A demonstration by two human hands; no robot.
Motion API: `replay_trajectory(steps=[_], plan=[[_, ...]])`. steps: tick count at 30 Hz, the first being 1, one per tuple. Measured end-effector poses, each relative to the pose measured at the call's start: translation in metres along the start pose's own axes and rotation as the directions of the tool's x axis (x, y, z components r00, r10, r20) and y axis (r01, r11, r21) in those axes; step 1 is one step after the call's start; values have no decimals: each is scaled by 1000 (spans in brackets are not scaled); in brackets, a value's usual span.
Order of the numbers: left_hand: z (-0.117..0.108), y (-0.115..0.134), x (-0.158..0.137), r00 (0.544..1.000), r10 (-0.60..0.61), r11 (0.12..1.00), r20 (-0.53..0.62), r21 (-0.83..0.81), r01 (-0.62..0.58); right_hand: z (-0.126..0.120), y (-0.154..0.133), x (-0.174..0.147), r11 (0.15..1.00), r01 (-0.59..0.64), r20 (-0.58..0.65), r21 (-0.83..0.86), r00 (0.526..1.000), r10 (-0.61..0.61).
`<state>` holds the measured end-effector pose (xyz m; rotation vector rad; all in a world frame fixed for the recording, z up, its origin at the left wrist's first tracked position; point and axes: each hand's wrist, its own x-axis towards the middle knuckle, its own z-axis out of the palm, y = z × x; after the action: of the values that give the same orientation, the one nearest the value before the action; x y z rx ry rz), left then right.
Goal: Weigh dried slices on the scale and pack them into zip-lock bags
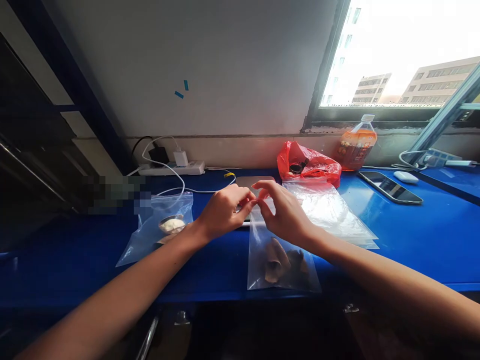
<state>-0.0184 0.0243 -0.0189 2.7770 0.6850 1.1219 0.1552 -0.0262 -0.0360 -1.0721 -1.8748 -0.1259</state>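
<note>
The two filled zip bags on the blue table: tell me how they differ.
The middle bag holds brown pieces; the left bag holds something pale and roundish. The middle bag has its top pinched by the left hand and right hand; the left bag lies untouched. Both are clear plastic, resting on the table.

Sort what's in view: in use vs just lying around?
In use: left hand and right hand pinching the top of the zip bag holding brown pieces.

Lying about: second bag, spare bags, red bag, bottle, phone, power strip.
</note>
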Motion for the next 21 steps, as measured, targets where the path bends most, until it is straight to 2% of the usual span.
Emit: replay_trajectory(steps=[2,6,11,13,16,21], plan=[[2,0,-1,1000,11,1000,5,-21,-11,-3,-3,1,1000,24,5,-12,1000,-24],[3,-2,0,993,116,993,25,-11,-115,-9,-8,1,999,48,14,4,999,-48],[-10,0,5,985,158,985,64,63,-162,-4,-5,1,995,24,-17,100,1000,-23],[-19,3,8,985,171,981,36,91,-173,-2,-3,4,992,40,-60,123,998,-33],[-31,9,12,983,174,980,-65,108,-166,-5,-1,10,991,82,-118,109,991,-69],[-44,13,14,987,84,987,-139,145,-63,-13,-3,18,991,122,-110,56,987,-115]])
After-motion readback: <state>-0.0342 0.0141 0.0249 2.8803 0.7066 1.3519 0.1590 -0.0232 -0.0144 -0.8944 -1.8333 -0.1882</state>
